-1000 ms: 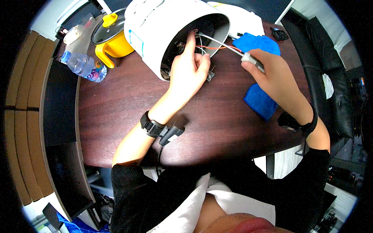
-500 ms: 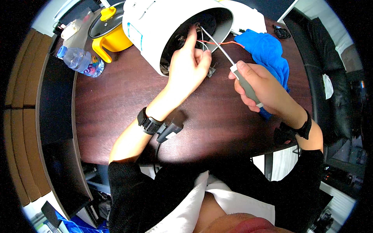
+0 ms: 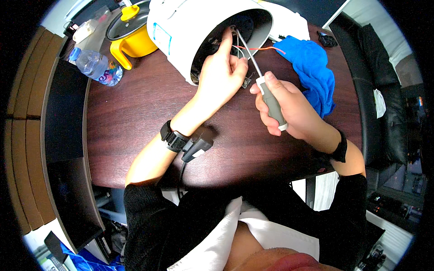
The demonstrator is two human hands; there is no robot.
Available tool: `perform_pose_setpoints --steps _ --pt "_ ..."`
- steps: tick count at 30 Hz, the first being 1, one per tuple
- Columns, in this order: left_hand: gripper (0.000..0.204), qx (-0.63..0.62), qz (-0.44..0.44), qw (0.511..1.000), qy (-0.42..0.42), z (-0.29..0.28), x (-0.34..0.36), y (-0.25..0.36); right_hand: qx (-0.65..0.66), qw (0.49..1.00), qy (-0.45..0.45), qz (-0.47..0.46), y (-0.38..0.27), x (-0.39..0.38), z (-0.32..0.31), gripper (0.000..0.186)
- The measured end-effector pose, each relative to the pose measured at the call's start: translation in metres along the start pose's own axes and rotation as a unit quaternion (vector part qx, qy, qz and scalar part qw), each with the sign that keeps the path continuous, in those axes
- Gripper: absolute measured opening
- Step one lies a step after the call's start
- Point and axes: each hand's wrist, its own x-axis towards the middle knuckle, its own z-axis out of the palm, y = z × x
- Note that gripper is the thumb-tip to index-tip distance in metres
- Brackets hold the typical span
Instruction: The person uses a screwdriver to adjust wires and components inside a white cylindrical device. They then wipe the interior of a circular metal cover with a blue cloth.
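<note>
Closest to the desk's [image 3: 135,144] front edge, our right hand [image 3: 294,106] has its fingers wrapped round a grey-handled screwdriver [image 3: 274,106], shaft angled into the open white housing [image 3: 194,25] by the desk's far edge. Our left hand [image 3: 220,77] has its index finger poked in there too, right near the tip; can't tell if it's gripping anything. Honestly, if the tip slips under a hard push, we could jab that finger or nick the red wire [image 3: 264,48] crossing by the shaft. A yellow pot [image 3: 135,47] sits toward the far left corner.
</note>
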Motion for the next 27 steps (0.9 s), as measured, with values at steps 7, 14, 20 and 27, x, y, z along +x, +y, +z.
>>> perform_pose_setpoints --steps 7,14,20,27 --pt "0.071 0.002 -0.003 1.000 0.000 0.003 0.002 -0.001 -0.204 0.973 0.084 -0.073 0.001 0.010 -0.016 0.041" --pt "0.073 -0.037 -0.021 0.999 -0.025 0.001 0.002 0.001 -0.199 0.973 0.067 -0.092 0.011 0.013 -0.010 0.039" --pt "0.078 -0.036 -0.022 0.999 -0.033 -0.001 0.002 0.001 -0.022 0.998 0.012 -0.050 0.014 0.014 -0.004 0.039" --pt "0.075 -0.045 -0.012 0.999 -0.005 0.003 0.002 -0.004 0.043 0.999 0.003 -0.021 0.012 0.012 0.007 0.039"
